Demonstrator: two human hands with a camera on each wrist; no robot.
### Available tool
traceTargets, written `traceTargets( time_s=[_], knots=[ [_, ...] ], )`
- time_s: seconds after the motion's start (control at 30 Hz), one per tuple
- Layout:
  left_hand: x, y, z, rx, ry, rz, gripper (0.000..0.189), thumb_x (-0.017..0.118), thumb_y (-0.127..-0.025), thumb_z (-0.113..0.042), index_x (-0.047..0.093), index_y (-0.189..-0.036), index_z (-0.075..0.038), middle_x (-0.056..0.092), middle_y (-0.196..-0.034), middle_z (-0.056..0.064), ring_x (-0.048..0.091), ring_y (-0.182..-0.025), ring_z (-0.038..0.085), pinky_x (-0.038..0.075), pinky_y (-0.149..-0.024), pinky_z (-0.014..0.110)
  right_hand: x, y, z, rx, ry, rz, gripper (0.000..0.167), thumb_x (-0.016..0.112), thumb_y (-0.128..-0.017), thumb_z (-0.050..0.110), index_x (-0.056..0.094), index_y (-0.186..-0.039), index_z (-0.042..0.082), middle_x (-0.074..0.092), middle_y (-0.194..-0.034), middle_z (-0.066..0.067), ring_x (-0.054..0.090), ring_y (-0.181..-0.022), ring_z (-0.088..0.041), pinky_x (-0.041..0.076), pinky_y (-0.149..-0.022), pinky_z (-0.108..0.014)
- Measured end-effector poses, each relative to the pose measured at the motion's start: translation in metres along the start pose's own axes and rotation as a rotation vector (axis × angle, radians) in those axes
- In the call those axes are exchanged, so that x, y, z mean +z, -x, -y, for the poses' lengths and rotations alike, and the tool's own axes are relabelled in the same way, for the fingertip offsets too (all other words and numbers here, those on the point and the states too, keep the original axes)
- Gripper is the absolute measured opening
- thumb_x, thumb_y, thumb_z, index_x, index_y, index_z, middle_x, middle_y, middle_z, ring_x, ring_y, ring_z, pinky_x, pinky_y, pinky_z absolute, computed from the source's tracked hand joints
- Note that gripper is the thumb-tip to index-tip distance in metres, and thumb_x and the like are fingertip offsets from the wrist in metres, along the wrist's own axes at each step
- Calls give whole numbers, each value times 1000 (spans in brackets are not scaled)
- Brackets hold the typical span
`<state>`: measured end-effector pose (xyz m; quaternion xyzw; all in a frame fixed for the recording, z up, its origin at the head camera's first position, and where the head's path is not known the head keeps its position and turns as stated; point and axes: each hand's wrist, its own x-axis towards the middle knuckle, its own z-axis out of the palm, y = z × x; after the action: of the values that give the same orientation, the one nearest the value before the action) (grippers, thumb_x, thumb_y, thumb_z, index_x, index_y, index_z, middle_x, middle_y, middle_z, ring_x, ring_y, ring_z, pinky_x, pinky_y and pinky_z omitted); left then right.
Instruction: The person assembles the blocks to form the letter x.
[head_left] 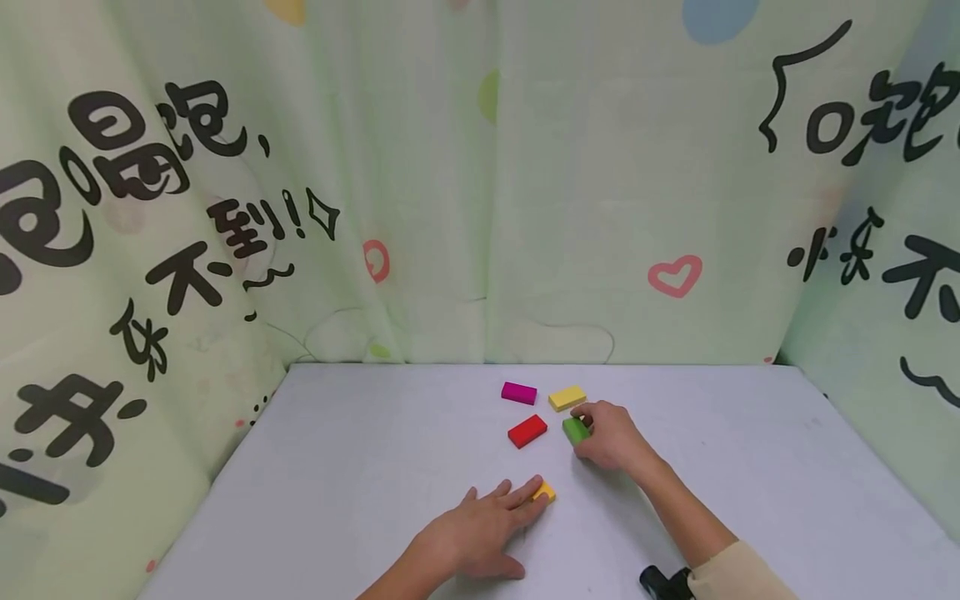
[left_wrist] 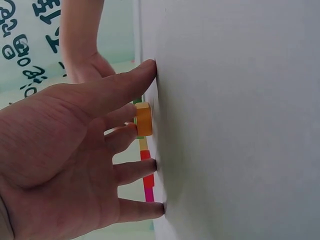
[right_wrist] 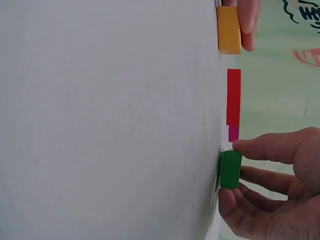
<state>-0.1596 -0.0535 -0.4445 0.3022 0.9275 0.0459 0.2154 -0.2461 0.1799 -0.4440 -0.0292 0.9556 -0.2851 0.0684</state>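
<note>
My right hand (head_left: 613,437) pinches a green block (right_wrist: 230,169) on the table, thumb at one end and a fingertip at the other. Fingers spread and nearly straight, my left hand (head_left: 483,529) lies low over the table. Two of its fingertips rest on an orange-yellow block (left_wrist: 144,119) and partly cover it in the head view. Left of the green block lies a red block (head_left: 527,432). Farther back are a magenta block (head_left: 519,392) and a yellow block (head_left: 567,398), the latter close behind my right hand.
The white tabletop (head_left: 360,458) reaches back to a pale green printed curtain (head_left: 570,208), which also hangs along both sides. A black object (head_left: 663,583) shows beside the right sleeve at the bottom of the head view.
</note>
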Motion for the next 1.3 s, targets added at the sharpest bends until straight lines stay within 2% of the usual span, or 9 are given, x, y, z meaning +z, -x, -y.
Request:
traceTargets(
  time_s=[0.7,0.97,1.3],
  knots=[
    [1,3,0,7,-7,-21,91,80,-90,-46,27,-164,-43,14,-172,-24,36,-156,22,39,-117,62,-5,20,2,-33,-14,-4,51,78,-82,3,66,-131,-2,67,-115,-16,60,-96,-26,59,-83,-43],
    [1,4,0,6,35,-16,91,81,-90,-44,27,-163,-44,14,-172,-25,33,-157,23,36,-119,63,-5,26,1,-45,-17,2,52,79,-82,2,67,-131,-1,67,-116,-15,60,-96,-25,60,-82,-41],
    [2,2,1,3,44,-6,92,81,-89,-44,27,-163,-44,13,-172,-25,33,-158,24,36,-119,64,-7,36,2,-56,-11,19,51,79,-79,-1,70,-129,1,68,-115,-13,59,-95,-24,60,-79,-40]
  ],
)
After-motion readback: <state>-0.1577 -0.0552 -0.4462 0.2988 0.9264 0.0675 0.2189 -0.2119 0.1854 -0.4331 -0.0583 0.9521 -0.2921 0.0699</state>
